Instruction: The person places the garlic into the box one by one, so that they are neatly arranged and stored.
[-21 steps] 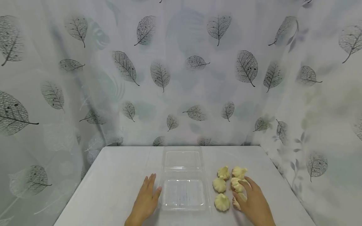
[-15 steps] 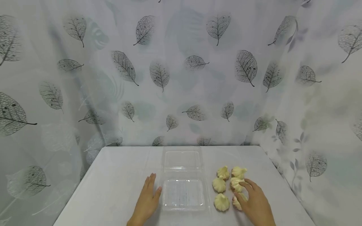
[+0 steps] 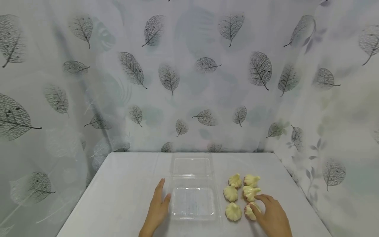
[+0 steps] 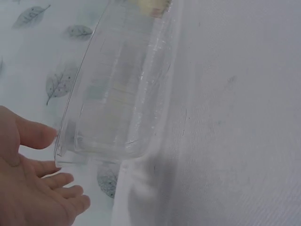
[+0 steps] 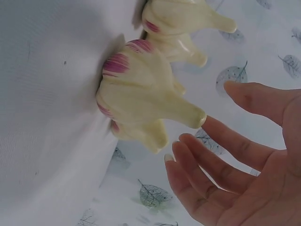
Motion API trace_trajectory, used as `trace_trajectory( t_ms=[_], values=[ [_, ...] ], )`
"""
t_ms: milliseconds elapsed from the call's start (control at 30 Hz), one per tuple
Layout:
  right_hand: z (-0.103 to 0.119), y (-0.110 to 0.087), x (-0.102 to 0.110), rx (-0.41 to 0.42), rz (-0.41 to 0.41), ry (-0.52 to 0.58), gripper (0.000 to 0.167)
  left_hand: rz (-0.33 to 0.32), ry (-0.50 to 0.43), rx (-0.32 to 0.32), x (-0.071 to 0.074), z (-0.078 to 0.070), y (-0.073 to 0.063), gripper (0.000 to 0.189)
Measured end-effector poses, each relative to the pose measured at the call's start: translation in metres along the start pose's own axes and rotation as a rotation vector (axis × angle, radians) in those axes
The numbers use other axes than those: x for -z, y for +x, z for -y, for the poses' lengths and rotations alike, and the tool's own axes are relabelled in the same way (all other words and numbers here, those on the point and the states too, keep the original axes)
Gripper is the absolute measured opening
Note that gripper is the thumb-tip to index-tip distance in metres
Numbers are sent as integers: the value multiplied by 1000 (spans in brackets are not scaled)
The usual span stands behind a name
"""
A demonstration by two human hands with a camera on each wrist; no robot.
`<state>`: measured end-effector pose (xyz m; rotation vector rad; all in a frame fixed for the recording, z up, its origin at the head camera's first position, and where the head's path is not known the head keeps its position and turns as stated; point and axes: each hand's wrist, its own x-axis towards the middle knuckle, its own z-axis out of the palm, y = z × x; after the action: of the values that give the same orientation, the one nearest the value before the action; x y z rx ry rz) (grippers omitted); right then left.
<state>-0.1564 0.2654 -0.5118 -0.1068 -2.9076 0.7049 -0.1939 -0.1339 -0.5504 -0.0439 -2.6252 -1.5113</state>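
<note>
My left hand (image 3: 156, 210) stays beside the left edge of a lidded clear plastic container (image 3: 193, 217), fingers extended and holding nothing. In the left wrist view, its thumb and fingertips are right at the rim of the container (image 4: 101, 127). Several cream garlic bulbs (image 3: 233, 211) with purple streaks sit in two columns right of the container. My right hand (image 3: 273, 214) hovers by the nearest bulb in the right column (image 3: 250, 210), thumb and fingers apart. In the right wrist view, the fingers of my right hand (image 5: 244, 165) lie just beyond the stem of a garlic bulb (image 5: 141, 89).
The container's lid (image 3: 192, 167) is folded open toward the back of the white table (image 3: 127, 184). A leaf-patterned curtain (image 3: 189, 82) surrounds the table at the back and both sides.
My right hand has drawn slightly right and toward me, uncovering more of the near garlic bulbs. My left hand has shifted a little right and turned more on edge by the container.
</note>
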Motion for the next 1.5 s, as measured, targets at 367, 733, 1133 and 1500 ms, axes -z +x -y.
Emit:
trace_trajectory(
  t_ms=[367, 733, 1133, 1500],
  values=[
    [-11, 2, 2, -132, 141, 20, 49, -44, -106, 6, -9, 5, 1, 64],
    [-14, 1, -4, -137, 138, 55, 20, -170, -333, 18, -17, 12, 4, 59],
    [-9, -1, -4, -122, 45, 87, 16, -188, -541, 80, -20, 18, 7, 60],
    [-2, -6, 4, -90, -84, 82, 17, -168, -596, 107, -25, 15, 4, 59]
  ],
)
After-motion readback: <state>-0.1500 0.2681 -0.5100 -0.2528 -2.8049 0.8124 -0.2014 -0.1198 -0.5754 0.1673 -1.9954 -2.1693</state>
